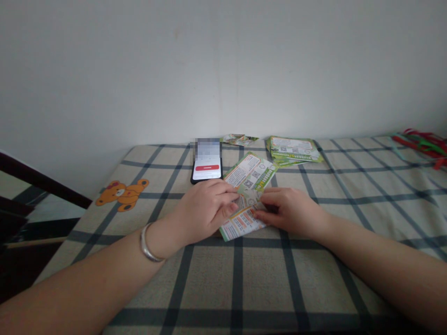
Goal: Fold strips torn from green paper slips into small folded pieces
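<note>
A printed green and white leaflet (248, 174) lies at a slant on the tablecloth, partly folded over near its middle. My left hand (211, 204), with a silver bangle at the wrist, grips its left side, fingers over the paper and thumb toward me. On the opposite edge, my right hand (291, 211) pinches the paper between thumb and fingers. Both hands partly cover the fold. Just beyond my left hand is a phone (206, 170) with its screen lit and its upper part blurred.
A stack of similar leaflets (295, 148) sits at the back right, near the wall. A folded paper piece (240, 139) lies beside the phone. Red and green strips (424, 146) are heaped at the far right. The checked tablecloth (209, 284) bears a bear picture (123, 194) at left.
</note>
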Available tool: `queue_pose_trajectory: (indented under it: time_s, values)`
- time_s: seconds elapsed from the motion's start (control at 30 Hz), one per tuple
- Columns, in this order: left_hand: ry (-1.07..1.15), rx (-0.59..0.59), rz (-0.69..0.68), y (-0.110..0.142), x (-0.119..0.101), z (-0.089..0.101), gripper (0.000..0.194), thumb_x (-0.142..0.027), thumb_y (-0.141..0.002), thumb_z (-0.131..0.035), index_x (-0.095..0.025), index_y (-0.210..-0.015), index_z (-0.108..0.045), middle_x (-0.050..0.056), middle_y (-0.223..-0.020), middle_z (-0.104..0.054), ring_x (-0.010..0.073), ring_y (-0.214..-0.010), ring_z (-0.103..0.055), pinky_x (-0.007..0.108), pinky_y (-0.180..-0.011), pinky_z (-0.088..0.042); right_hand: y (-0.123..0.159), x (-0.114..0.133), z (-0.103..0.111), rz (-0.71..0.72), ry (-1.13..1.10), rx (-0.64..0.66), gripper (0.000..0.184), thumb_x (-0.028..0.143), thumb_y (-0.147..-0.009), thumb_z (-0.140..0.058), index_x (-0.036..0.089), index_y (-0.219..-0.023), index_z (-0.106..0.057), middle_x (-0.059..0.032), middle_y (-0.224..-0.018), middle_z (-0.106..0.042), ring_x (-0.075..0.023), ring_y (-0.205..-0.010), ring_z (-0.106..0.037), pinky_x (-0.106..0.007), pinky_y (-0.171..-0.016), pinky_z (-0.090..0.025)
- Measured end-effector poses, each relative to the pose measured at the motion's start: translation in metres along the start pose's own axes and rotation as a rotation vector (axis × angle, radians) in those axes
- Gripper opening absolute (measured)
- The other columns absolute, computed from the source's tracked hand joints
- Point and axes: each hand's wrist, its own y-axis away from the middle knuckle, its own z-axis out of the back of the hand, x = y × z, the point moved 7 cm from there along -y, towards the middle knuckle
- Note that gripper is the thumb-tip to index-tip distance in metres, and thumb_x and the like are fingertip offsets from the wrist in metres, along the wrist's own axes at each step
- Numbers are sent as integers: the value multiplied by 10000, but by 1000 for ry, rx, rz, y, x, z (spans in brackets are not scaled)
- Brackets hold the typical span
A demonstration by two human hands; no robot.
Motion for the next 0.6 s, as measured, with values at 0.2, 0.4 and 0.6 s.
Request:
queue_pose_trajectory:
  time_s: [0.2, 0.4, 0.6]
  values:
    - [-78, 13, 51, 0, 0, -2, 323, -349, -932, -473, -159, -1117, -658, 98, -1135, -654, 251, -1070, -580, 446, -925, -487, -2, -9, 3, -140, 93, -82, 323, 422, -863, -559, 189, -641, -531, 40, -545, -479, -82, -492, -355, -256, -487, -179]
    - [-73, 8, 41, -2, 0, -5, 271, -253, -924, -469, -176, -1097, -664, 77, -1116, -662, 233, -1062, -585, 427, -922, -498, -2, -13, 5, -226, 128, -96, 331, 451, -848, -558, 198, -638, -526, 30, -556, -512, -93, -497, -391, -254, -482, -180]
    - [-105, 17, 54, -1, 1, -7, 253, -227, -906, -496, -170, -1092, -657, 77, -1112, -652, 238, -1057, -580, 433, -918, -498, -4, -15, 7, -271, 169, -110, 334, 458, -859, -537, 203, -644, -507, 28, -567, -517, -102, -505, -402, -254, -482, -184]
